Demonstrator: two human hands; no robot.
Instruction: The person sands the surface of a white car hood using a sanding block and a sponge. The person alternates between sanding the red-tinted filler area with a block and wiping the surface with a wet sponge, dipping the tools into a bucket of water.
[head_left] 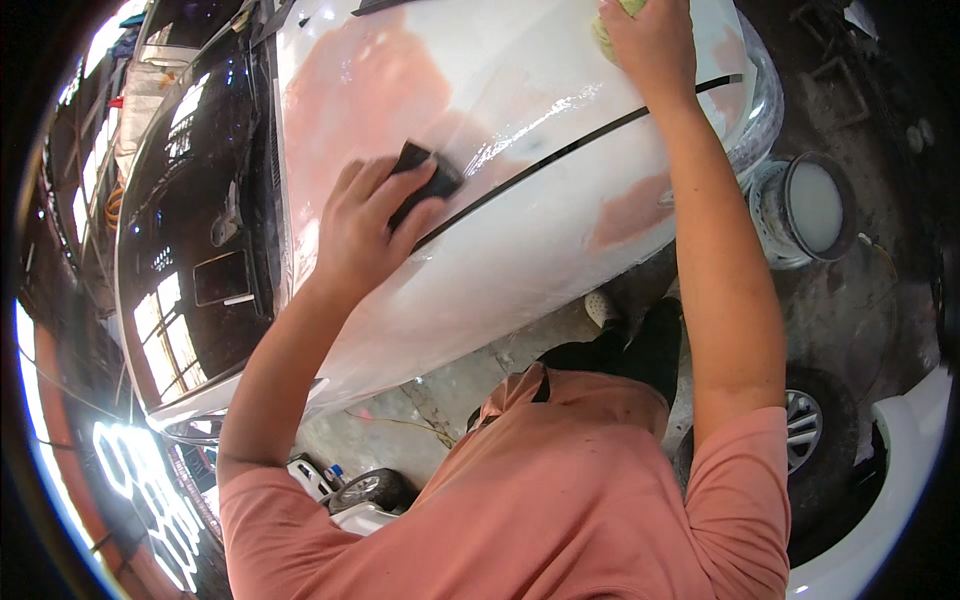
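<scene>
A white car hood (540, 60) with pinkish patches (365, 80) lies before me, its surface wet and shiny. My left hand (362, 230), slightly blurred, grips a black sanding block (438, 180) against the hood beside the lower edge of the largest patch. At the far right, my right hand (652, 45) is closed on a yellow-green sponge (604, 42) over the front part of the hood; the top of that hand is cut off by the picture's edge. A dark seam (590, 140) separates the hood from the white fender (500, 265), which bears another pinkish patch (630, 212).
On the right stands a bucket (766, 215) of cloudy liquid. A wheel (800, 430) and a curved white body panel (915, 440) are near my right elbow. The windshield (200, 230) rises to the left. Another wheel (370, 490) shows below my left arm.
</scene>
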